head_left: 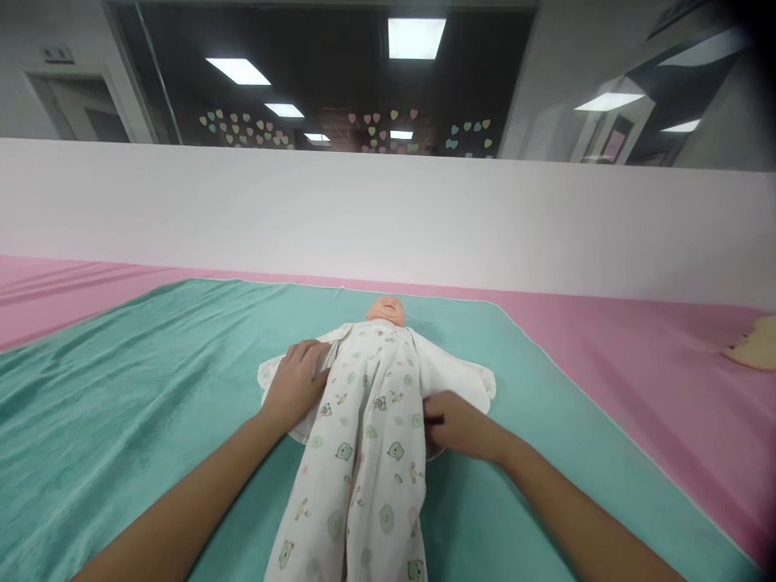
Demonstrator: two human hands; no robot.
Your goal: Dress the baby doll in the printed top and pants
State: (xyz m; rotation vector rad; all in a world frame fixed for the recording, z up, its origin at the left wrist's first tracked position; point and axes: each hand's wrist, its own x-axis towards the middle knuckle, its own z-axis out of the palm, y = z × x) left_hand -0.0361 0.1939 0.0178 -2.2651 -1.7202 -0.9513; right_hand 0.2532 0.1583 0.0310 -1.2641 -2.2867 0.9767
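1. The left hand (298, 384) lay palm down, unclamped, fingers loosely side by side, over the left sleeve (272, 372) and against the edge of the print cloth (394, 453). Light, flat pressure was judged right there: enough to steady the fabric without dragging it.
2. The right hand (457, 424) was curled at the opposite edge of the print cloth, just below the right sleeve (452, 368). Its fingertips were partly hidden; whether they had closed on fabric could not be told. A shallow hold on the edge alone was advisable, clear of the layer beneath.
3. The print cloth ran from the doll's neck down between the forearms, with long folds along its middle. Even, outward smoothing from both sides was judged better than a one-sided pull, which could have skewed it.
4. Both white sleeves were spread outward. Keeping them flat was considered good practice.
5. The doll (389, 309) lay beyond the hands, chin above the neckline. The face warranted being kept uncovered.
6. Beneath was a green sheet (151, 404), rumpled at left; gentle handling would have avoided shifting it.
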